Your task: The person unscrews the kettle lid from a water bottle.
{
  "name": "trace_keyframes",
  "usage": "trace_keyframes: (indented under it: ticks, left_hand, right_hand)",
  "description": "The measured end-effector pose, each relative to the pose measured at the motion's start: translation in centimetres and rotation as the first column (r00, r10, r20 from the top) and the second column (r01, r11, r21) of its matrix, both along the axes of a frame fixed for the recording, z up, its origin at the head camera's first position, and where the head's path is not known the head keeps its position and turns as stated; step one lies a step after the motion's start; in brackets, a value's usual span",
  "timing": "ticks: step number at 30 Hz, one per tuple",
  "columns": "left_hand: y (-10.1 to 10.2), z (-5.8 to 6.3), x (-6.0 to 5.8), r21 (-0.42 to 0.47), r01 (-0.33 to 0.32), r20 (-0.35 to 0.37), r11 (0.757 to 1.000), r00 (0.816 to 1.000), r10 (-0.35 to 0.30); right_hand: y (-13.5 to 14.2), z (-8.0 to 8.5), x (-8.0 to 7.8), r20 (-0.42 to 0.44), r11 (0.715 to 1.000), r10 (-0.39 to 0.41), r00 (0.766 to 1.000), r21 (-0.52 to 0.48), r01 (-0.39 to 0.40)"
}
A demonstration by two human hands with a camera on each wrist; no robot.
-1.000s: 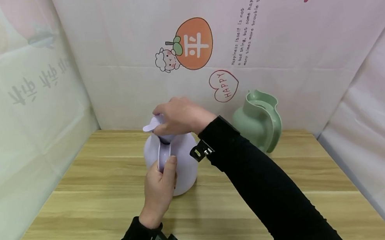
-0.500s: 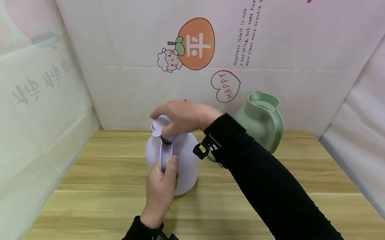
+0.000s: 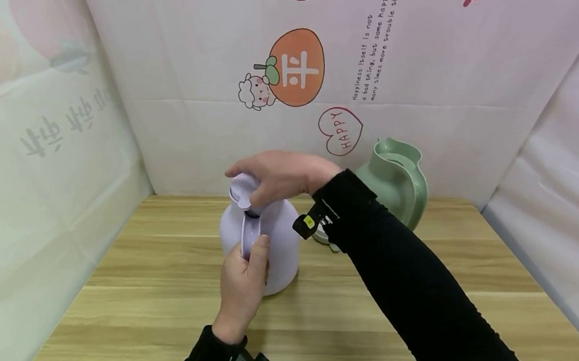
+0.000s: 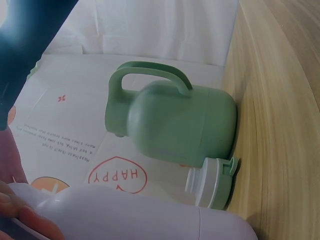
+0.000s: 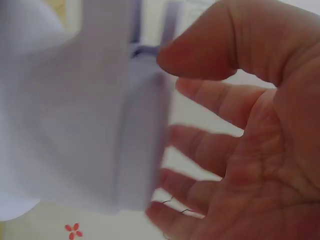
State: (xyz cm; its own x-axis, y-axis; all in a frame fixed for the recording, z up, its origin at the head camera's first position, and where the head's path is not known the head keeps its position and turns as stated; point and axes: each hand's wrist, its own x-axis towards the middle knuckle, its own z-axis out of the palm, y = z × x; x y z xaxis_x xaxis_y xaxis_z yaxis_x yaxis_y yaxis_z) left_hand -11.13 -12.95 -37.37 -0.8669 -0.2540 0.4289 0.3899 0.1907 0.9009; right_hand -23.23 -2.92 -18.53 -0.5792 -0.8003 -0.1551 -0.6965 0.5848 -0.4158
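Note:
A lavender vacuum jug (image 3: 282,243) stands upright on the wooden table. My left hand (image 3: 242,285) grips its handle (image 3: 251,231), thumb lying along the near side. Over the top, my right hand (image 3: 288,172) holds the lavender lid (image 3: 244,190) between thumb and fingers. The lid sits at the neck, its small tab pointing toward the handle. In the right wrist view, the thumb (image 5: 195,55) meets the edge of the blurred lid (image 5: 142,135) and the other fingers reach round its far side. The left wrist view shows only part of the left hand's fingers (image 4: 35,222).
A green vacuum jug (image 4: 170,120) without its lid stands behind to the right, against the printed backdrop cloth (image 3: 185,144). Its green and white lid (image 4: 215,185) rests on the table (image 3: 388,311) between the two jugs, partly behind the right sleeve (image 3: 410,273).
The lavender lid has turned counterclockwise seen from above, its tab swinging from the left round to the handle. My right hand has shifted slightly right; the left hand keeps its grip.

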Motion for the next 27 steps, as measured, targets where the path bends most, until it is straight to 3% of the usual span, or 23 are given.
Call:
trace_keyframes:
  ticks: [2, 5, 10, 14, 19, 23, 27]
  left_hand:
    - [0.0, 0.0, 0.0, -0.002, 0.001, -0.006, 1.0, 1.0, -0.001]
    - [-0.1, 0.0, 0.0, -0.008, 0.002, -0.012, 1.0, 1.0, -0.002]
    - [-0.2, 0.1, 0.0, -0.006, 0.023, -0.015, 1.0, 1.0, -0.023]
    - [-0.2, 0.1, 0.0, -0.01, 0.03, -0.018, 0.999, 0.999, -0.031]
    - [-0.1, 0.1, -0.1, -0.02, 0.031, -0.018, 0.999, 0.999, -0.031]
    - [-0.1, 0.2, -0.1, -0.025, 0.029, -0.031, 0.999, 0.999, -0.03]
    - [-0.1, 0.0, 0.0, -0.015, 0.021, -0.018, 1.0, 1.0, -0.021]
  right_hand:
    - [-0.1, 0.3, 0.5, -0.024, 0.999, -0.04, 0.999, -0.006, 0.04]
    - [-0.8, 0.5, 1.6, -0.153, 0.988, -0.145, 0.978, 0.028, 0.151]
    - [-2.6, 0.1, 3.4, -0.376, 0.919, -0.322, 0.869, 0.097, 0.382]
    - [-3.5, -0.4, 3.9, -0.435, 0.881, -0.36, 0.825, 0.132, 0.454]
    - [-3.6, -0.7, 3.6, -0.466, 0.875, -0.332, 0.82, 0.172, 0.452]
    - [-3.2, -0.7, 3.2, -0.446, 0.89, -0.312, 0.839, 0.172, 0.422]
    - [-2.8, -0.7, 2.8, -0.431, 0.923, -0.261, 0.864, 0.151, 0.354]
